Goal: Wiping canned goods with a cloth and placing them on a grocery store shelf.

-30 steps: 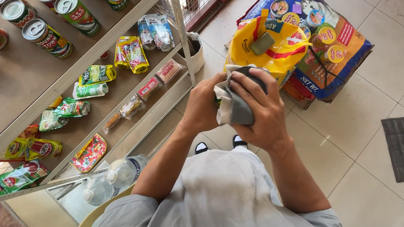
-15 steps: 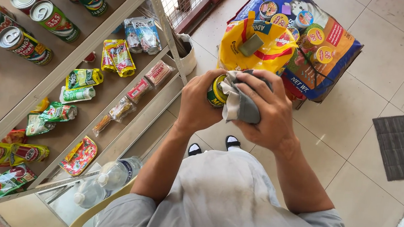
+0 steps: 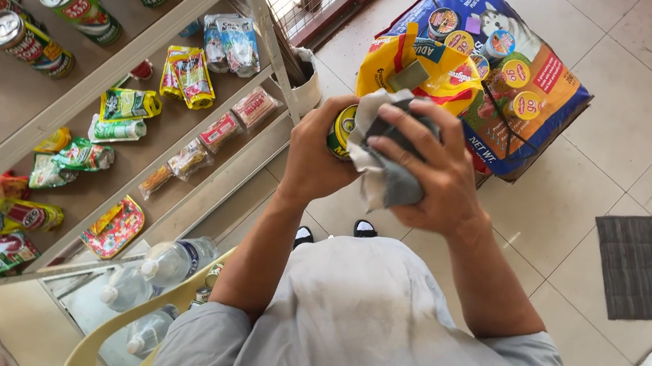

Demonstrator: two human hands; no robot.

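Right of shelf rack [image 3: 155, 44]: left hand [image 3: 317, 154] clasps can [image 3: 341, 130]; right hand [image 3: 424, 169] presses grey cloth [image 3: 387, 177] over it. Risk: can slipping floorward if clasp loosens.

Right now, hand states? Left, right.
Left hand: closed around a can.
Right hand: closed on a grey cloth, pressed against the can.

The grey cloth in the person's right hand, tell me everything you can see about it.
The cloth is a soft, crumpled rag, grey with a paler, whitish edge on its left side. It looks like thin woven fabric. The right hand grips it from above, fingers spread over the bunched folds. It is pressed against the can, held in the left hand, covering most of it. A loose corner hangs below the hands.
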